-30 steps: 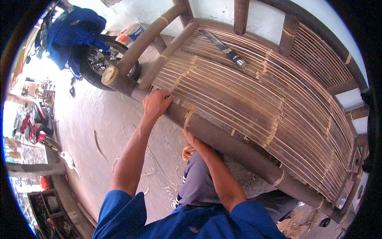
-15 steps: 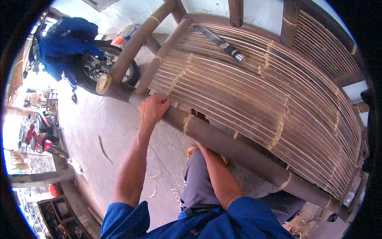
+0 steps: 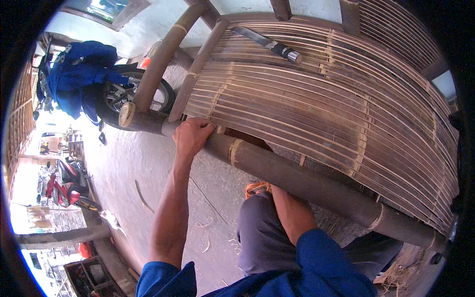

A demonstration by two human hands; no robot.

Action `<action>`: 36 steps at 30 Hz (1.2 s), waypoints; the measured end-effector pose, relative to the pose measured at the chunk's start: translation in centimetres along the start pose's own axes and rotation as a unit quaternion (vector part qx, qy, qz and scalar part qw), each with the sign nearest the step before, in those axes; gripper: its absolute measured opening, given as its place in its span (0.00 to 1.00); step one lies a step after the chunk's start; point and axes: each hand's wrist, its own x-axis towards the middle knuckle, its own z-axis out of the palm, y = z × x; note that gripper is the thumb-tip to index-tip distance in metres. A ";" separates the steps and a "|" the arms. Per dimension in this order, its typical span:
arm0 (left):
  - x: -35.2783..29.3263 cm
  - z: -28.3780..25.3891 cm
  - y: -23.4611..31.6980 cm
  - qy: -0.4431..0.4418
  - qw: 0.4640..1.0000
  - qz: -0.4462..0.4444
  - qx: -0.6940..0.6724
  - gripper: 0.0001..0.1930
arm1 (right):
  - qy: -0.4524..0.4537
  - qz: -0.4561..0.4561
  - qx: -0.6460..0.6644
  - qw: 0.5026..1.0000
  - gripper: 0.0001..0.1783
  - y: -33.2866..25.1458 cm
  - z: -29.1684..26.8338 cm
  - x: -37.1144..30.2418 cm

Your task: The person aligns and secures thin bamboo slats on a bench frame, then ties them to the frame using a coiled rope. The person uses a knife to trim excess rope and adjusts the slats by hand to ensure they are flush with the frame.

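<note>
Bamboo slats (image 3: 316, 99), left hand (image 3: 192, 136) closed gripping their near edge, right hand hidden beneath bamboo pole (image 3: 307, 183)

Bare grey concrete floor (image 3: 148, 163) strewn with thin bamboo shavings (image 3: 205, 232). Pale wall (image 3: 99, 29) behind, window frame (image 3: 106, 7) at top. Parked motorbike wheel (image 3: 118, 96) draped with blue cloth (image 3: 79, 69). Bright daylight at left.

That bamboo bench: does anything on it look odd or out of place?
A large knife lies loose on the slats near the far edge. By the left hand, a dark gap opens between the slats and the front pole.
</note>
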 end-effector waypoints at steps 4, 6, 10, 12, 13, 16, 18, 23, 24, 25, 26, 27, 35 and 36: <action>0.0 -0.1 0.1 -0.006 1.000 -0.001 0.014 0.20 | -0.001 0.002 0.005 1.000 0.24 0.0 0.0 0.0; 0.2 -0.2 0.2 -0.014 0.999 -0.006 0.031 0.20 | -0.004 0.005 0.009 1.000 0.24 0.1 0.0 0.1; -0.1 -0.3 0.4 0.003 0.999 0.011 0.032 0.20 | -0.005 0.012 0.015 1.000 0.24 0.3 -0.1 0.3; -0.8 0.0 0.5 0.042 0.998 0.025 -0.034 0.18 | -0.008 0.014 0.017 1.000 0.24 0.5 -0.1 0.4; -1.4 0.3 0.6 0.059 0.996 0.021 -0.059 0.18 | -0.010 0.015 0.020 1.000 0.24 0.6 -0.1 0.5; -2.7 1.3 0.7 0.054 0.984 0.053 -0.161 0.16 | -0.013 0.017 0.026 0.999 0.24 0.6 0.2 0.5; -2.9 2.1 0.8 0.071 0.979 0.123 -0.147 0.15 | -0.017 0.016 0.029 0.999 0.24 0.6 0.5 0.5; -2.7 3.5 0.7 0.125 0.980 0.138 -0.068 0.11 | -0.030 -0.011 0.040 0.999 0.24 0.1 1.1 0.3; -2.8 3.5 0.7 0.123 0.980 0.146 -0.047 0.11 | -0.036 -0.019 0.041 0.998 0.24 -0.1 1.2 0.3; -2.9 3.5 0.7 0.108 0.983 0.149 -0.014 0.11 | -0.042 -0.027 0.041 0.998 0.24 -0.1 1.2 0.3; -3.1 3.5 0.7 0.138 0.976 0.165 -0.040 0.14 | -0.049 -0.034 0.039 0.997 0.24 -0.1 1.3 0.2; -3.1 3.4 0.7 0.140 0.974 0.173 -0.039 0.16 | -0.055 -0.038 0.036 0.997 0.24 -0.1 1.3 0.2; -2.0 1.1 0.6 0.002 0.983 0.148 -0.112 0.14 | -0.085 -0.050 0.029 0.995 0.24 0.1 1.7 0.2; -1.9 1.0 0.5 -0.001 0.981 0.158 -0.117 0.14 | -0.084 -0.052 0.030 0.995 0.24 0.0 1.8 0.4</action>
